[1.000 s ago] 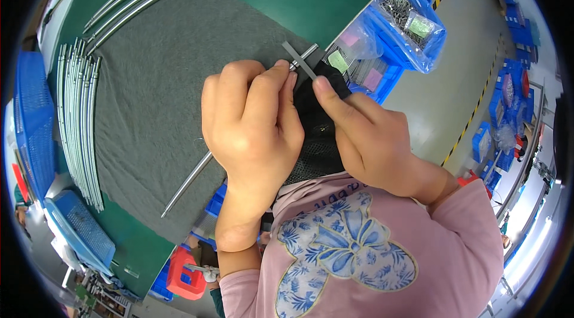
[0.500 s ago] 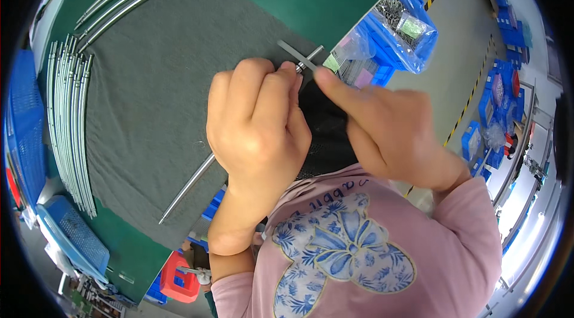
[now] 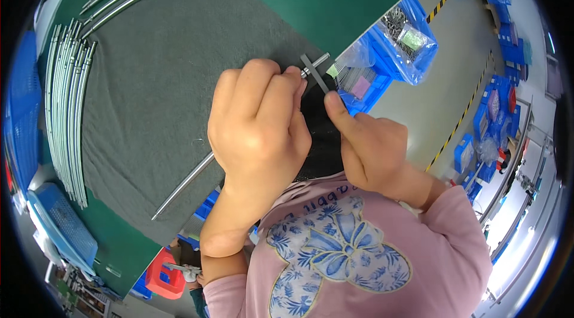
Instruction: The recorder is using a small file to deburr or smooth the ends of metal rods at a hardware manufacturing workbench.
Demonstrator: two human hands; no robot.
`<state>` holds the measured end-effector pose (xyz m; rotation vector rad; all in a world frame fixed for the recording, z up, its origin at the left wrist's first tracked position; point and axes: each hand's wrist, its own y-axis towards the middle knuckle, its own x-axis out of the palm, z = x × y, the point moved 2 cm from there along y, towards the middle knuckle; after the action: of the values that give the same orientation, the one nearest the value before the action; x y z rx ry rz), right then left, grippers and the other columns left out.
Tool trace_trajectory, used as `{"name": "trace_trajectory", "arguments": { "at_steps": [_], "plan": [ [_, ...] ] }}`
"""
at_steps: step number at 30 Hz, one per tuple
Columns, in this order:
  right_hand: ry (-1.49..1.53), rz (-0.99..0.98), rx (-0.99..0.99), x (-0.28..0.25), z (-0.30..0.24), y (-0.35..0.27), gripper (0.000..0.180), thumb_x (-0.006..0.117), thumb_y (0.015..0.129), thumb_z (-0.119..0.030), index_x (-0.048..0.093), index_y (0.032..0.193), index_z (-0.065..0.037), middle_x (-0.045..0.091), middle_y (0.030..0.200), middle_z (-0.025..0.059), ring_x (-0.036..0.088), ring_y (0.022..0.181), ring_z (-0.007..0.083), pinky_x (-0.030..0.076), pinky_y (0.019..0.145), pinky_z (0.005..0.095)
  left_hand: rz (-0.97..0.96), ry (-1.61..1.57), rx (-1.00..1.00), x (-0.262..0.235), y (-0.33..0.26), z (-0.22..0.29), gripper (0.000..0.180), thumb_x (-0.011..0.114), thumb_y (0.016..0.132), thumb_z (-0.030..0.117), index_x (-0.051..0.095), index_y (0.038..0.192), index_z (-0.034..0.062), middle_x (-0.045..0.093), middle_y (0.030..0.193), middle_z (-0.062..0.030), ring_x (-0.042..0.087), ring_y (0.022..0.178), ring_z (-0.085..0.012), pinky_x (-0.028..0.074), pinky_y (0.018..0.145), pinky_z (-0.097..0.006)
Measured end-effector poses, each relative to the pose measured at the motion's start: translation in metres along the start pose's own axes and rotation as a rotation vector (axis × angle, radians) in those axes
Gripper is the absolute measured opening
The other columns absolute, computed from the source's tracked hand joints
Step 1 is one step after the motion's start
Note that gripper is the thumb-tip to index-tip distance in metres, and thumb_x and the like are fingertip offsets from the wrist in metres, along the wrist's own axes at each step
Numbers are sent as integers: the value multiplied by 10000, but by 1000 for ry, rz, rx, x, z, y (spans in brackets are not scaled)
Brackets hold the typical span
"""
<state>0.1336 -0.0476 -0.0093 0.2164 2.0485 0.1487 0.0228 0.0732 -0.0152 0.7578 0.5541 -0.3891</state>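
Silver rod (image 3: pixel 184 186) slants up rightward through the left hand (image 3: pixel 257 117), grip closed round it, above grey cloth (image 3: pixel 149 78) on the desk (image 3: pixel 317 1); a flat bar (image 3: pixel 315 74), pinched by the right hand (image 3: pixel 376 147), crosses its upper end, left fingertips nearest! Knuckles hide the rod's middle; whether they touch, I can't tell.

On the near side of the left hand (image 3: pixel 257 117) and the right hand (image 3: pixel 376 147), a dusty pink shirt (image 3: pixel 442 258) with short sleeves (image 3: pixel 457 215) is worn. Its front is marked by a large bow-shaped patch (image 3: pixel 344 252), printed in blue on white and edged in pale yellow. Dark blue lettering (image 3: pixel 330 196) is curved between patch and hands.
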Motion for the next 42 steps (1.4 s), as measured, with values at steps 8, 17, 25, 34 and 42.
{"name": "trace_trajectory", "arguments": {
  "at_steps": [8, 17, 25, 34, 42],
  "plan": [
    [77, 402, -109, 46, 20, 1, 537, 561, 672, 8, 616, 1206, -13, 397, 542, 23, 372, 378, 164, 316, 372, 308, -13, 14, -7, -2, 3, 1, 174, 682, 633, -29, 632, 794, 16, 532, 773, -64, 489, 626, -242, 417, 528, -337],
    [33, 381, -131, 41, 21, 9, 547, 570, 651, 18, 613, 1197, 7, 407, 545, 28, 384, 380, 166, 323, 372, 306, -3, 4, -4, -1, 0, 2, 174, 684, 628, -29, 631, 787, 17, 531, 774, -62, 485, 625, -241, 416, 527, -339],
    [32, 211, -155, 9, 11, 27, 592, 570, 646, 11, 588, 1237, -5, 386, 542, 28, 380, 367, 175, 316, 358, 319, 2, 10, 14, -3, 0, 1, 176, 684, 625, -22, 628, 789, 8, 530, 784, -61, 485, 636, -244, 417, 535, -339],
    [42, 31, -164, -11, 13, 44, 637, 571, 676, -14, 527, 1311, -54, 447, 564, 36, 440, 386, 201, 344, 359, 333, 20, 9, 24, 1, 2, -1, 187, 668, 609, -24, 620, 786, 11, 507, 767, -64, 478, 641, -247, 414, 533, -342],
    [27, 32, -132, -12, 8, 38, 593, 563, 658, 0, 570, 1250, -9, 450, 562, 36, 448, 410, 172, 357, 389, 326, -19, 23, 4, -1, 1, 3, 183, 665, 613, -18, 622, 788, 16, 503, 766, -60, 480, 646, -245, 416, 538, -342]
  ]
}}
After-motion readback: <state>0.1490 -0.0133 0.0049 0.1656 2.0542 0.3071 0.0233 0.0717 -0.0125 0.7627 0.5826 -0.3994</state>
